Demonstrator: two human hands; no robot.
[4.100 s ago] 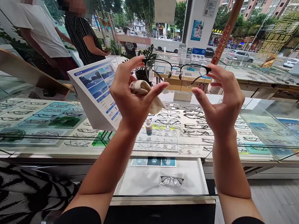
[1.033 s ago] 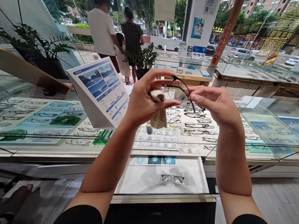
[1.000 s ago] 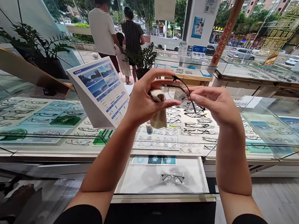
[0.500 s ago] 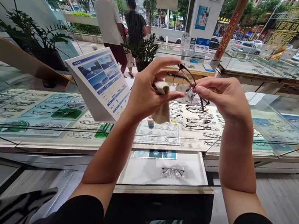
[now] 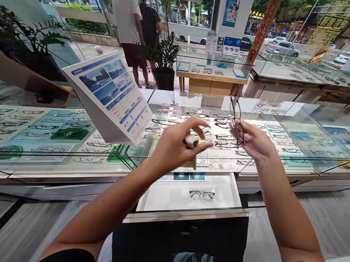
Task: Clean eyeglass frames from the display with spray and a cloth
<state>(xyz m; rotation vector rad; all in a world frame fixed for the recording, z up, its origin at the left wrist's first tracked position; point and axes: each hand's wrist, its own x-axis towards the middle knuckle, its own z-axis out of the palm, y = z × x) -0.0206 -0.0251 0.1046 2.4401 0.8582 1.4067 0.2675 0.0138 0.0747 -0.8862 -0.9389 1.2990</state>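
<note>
Green foliage of a potted plant (image 5: 22, 36) marks the far left. Next, a tent-shaped card (image 5: 111, 96) stands on the glass-topped bench (image 5: 58, 170), its printed face sloping upward, presumably for reading from above; it screens part of the bench behind it. Farther back, two people (image 5: 125, 20) stand with backs turned. Centrally, the left hand (image 5: 175, 144) spreads its thumb and forefinger wide with nothing between them, while the remaining fingers appear to keep a beige cloth (image 5: 192, 141) against the palm, probably so that those tips stay free. Below, a drawer (image 5: 159, 198) juts from the bench and bears a pair of spectacles (image 5: 201, 195), lying well apart from the hands. To the right, the raised eyeglasses (image 5: 237, 130), turned on end above the bench, are pinched narrowly by the fingers of the right hand (image 5: 256, 143); the exact contact is too small to tell, though a light edge grip would spare the lenses. Glass lies between both hands and the rows of displayed frames (image 5: 221, 145).
</note>
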